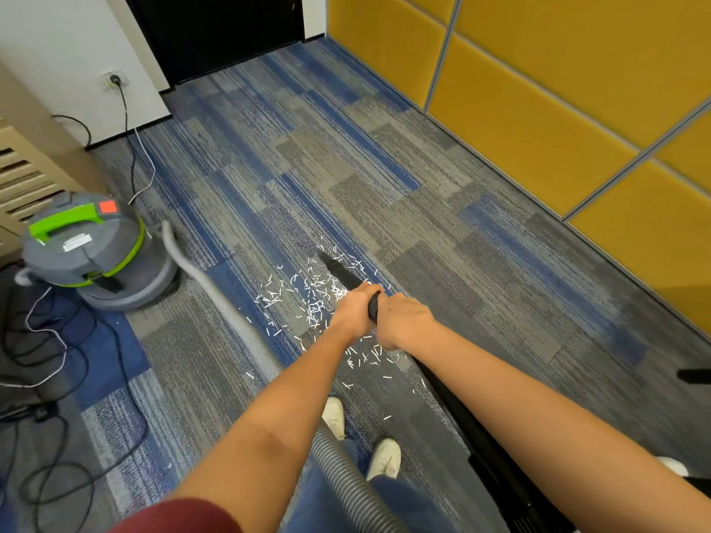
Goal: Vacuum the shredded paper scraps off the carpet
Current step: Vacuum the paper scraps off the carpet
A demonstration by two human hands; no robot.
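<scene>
The blue and grey striped carpet (423, 178) fills most of what I see, with yellow padded wall panels (558, 90) along its right edge. At the left stands the grey vacuum cleaner (92, 255) with its green handle, near a tangle of dark cables (57, 340) on the floor. Its grey ribbed hose (231, 313) runs from the canister across the carpet and down past my legs. I hold the black wand (344, 277) with both hands: my left hand (356, 311) is wrapped round it nearer the nozzle, and my right hand (404, 321) is clenched on it just behind, the two almost touching. The slanted nozzle tip rests at the far edge of the mess. The white shredded paper scraps (307, 298) lie scattered on the carpet under and around my hands, thickest to the left of the wand, with a thinner trail running back toward my pale shoes (383, 457).
</scene>
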